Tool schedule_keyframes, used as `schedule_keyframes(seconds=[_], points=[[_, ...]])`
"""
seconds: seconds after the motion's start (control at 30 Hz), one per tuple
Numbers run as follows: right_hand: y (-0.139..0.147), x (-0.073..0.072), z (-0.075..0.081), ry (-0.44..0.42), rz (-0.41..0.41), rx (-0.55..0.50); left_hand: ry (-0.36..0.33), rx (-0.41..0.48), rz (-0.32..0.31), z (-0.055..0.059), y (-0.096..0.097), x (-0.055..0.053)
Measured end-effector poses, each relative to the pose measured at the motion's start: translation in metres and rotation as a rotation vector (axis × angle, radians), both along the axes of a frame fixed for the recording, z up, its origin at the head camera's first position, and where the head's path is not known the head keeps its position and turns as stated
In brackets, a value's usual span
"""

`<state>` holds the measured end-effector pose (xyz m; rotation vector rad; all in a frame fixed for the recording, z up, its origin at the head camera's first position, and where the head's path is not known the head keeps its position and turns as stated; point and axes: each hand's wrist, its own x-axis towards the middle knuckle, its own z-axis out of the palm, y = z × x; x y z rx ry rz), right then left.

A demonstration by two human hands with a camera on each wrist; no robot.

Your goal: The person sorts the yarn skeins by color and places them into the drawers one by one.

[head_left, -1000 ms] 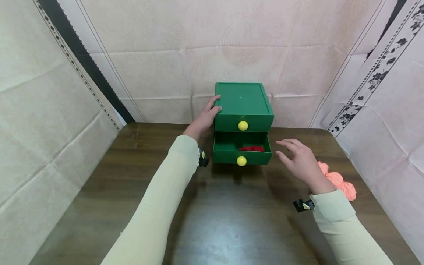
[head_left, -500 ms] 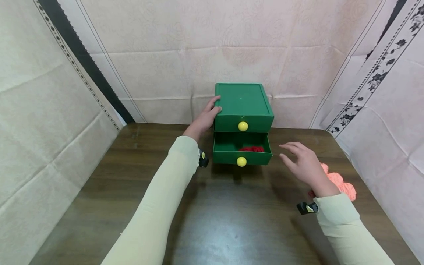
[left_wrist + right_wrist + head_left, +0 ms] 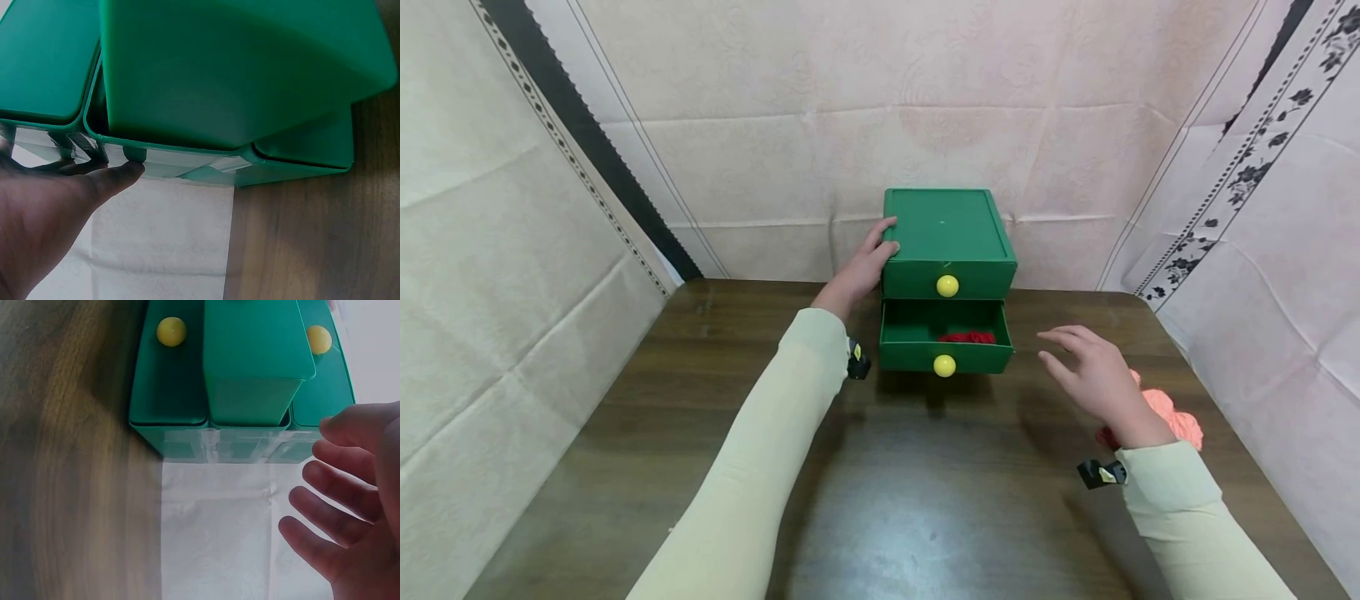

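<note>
A green drawer cabinet [image 3: 950, 225] with yellow knobs stands at the back of the table. Its middle drawer [image 3: 910, 357] is pulled out, and a dark red bundle, like yarn, [image 3: 973, 337] lies inside. The drawers above and below it are pushed in. My left hand [image 3: 863, 268] rests against the cabinet's left side, fingers extended; the left wrist view shows the thumb [image 3: 119, 181] on the side wall by the pulled-out drawer. My right hand [image 3: 1097, 375] hovers right of the drawer, apart from it, fingers spread and holding nothing.
Coral yarn [image 3: 1187, 428] lies on the dark wooden table [image 3: 880, 500] at the right, partly behind my right wrist. A dark red bit [image 3: 1105, 437] shows beside that wrist. Pale cloth [image 3: 850, 150] hangs behind the table and along both sides.
My right hand has drawn slightly away from the drawer, to the right and toward me. The left hand stays against the cabinet, and the drawer remains pulled out.
</note>
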<state>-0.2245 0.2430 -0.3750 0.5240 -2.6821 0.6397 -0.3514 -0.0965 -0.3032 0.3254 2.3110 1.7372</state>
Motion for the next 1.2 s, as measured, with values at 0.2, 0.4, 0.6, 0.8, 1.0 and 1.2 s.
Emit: schedule_keyframes(seconds=[0.2, 0.4, 0.6, 0.8, 1.0, 1.2], points=[[0.003, 0.001, 0.0, -0.025, -0.005, 0.007, -0.001, -0.001, 0.001, -0.001, 0.0, 0.0], [0.006, 0.003, 0.002, -0.045, -0.022, 0.02, -0.008, 0.025, 0.0, -0.001, 0.0, -0.002], [0.009, 0.004, 0.003, -0.059, -0.023, 0.014, -0.004, 0.047, 0.001, -0.002, 0.001, -0.003], [0.013, 0.005, 0.004, -0.112, -0.033, 0.019, -0.007, 0.04, 0.008, -0.002, 0.0, -0.003], [0.016, 0.004, 0.003, -0.132, -0.038, 0.03, 0.005, 0.016, -0.001, -0.001, 0.0, -0.003], [0.016, 0.004, 0.003, -0.126, -0.027, 0.032, -0.006, 0.025, -0.002, -0.001, -0.001, -0.001]])
